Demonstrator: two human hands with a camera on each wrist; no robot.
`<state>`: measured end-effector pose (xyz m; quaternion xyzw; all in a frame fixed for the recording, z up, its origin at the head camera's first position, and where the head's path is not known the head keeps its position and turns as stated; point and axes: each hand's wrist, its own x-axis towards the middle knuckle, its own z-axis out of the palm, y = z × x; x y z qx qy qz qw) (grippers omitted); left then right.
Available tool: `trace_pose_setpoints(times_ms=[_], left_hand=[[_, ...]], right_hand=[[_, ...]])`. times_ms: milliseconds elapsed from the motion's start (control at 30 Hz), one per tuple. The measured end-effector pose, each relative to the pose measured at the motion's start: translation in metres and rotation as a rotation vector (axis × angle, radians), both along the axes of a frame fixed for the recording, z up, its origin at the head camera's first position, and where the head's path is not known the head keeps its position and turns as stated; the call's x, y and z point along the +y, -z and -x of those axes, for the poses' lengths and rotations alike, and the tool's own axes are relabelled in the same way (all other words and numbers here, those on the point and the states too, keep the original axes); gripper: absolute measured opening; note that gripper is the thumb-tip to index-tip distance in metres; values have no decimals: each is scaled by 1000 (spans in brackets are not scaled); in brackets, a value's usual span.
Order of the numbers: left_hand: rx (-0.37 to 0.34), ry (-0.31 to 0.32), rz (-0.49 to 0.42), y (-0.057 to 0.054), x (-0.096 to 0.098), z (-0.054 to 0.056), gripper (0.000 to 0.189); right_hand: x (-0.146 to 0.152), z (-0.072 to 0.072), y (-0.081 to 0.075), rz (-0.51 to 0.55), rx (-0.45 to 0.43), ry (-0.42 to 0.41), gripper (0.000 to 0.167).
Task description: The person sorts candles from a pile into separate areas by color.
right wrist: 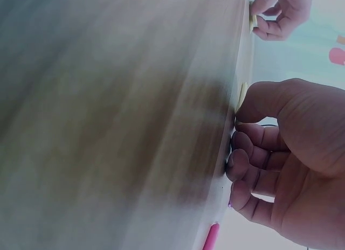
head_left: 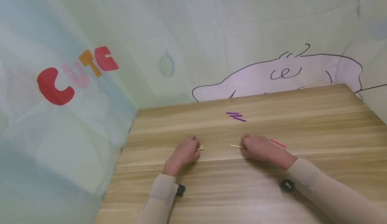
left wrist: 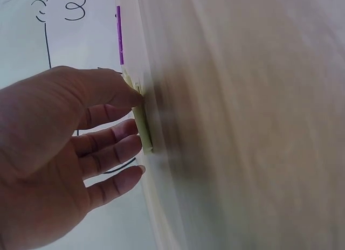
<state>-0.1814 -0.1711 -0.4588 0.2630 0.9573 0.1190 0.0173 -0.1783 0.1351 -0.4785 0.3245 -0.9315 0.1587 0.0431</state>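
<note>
Low over the wooden table (head_left: 211,180), my left hand (head_left: 188,150) pinches pale yellow thin sticks (head_left: 201,148); two ends poke out past its fingers. In the left wrist view the thumb lies across the yellow sticks (left wrist: 141,123), close to the tabletop. My right hand (head_left: 256,146) holds another pale yellow stick (head_left: 235,146) at one end, and its pointed end faces the left hand. The right wrist view shows that stick (right wrist: 242,95) by the thumb tip, with the other fingers curled at the table surface. Its far end is hidden by the hand.
Three purple sticks (head_left: 235,116) lie close together farther back on the table. One pink stick (head_left: 278,143) lies beside the right wrist. Behind the table hangs a printed cloth (head_left: 181,32), with another at the left bearing coloured letters (head_left: 55,88).
</note>
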Motion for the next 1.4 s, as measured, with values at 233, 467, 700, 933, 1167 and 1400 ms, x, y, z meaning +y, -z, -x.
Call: trace_pose_setpoints(times_ms=[233,467,700,933,1167,1400], left_hand=[[7,-16,-8,2,-3,-1,7],[1,-27,-14,0,-4,-1,7],[6,-30,1,1,-5,0,9],[-2,-34,-7,1,-6,0,12],[5,-27,2,-3,-3,0,11],[-1,-9,29,-13,15,1,10]], right_hand=[[0,-1,0,-3,5,0,16],[1,0,1,8,11,-3,17],[2,0,1,1,4,6,17],[1,-1,0,2,1,4,17],[0,0,1,2,17,-7,17],[0,-1,1,1,23,-3,17]])
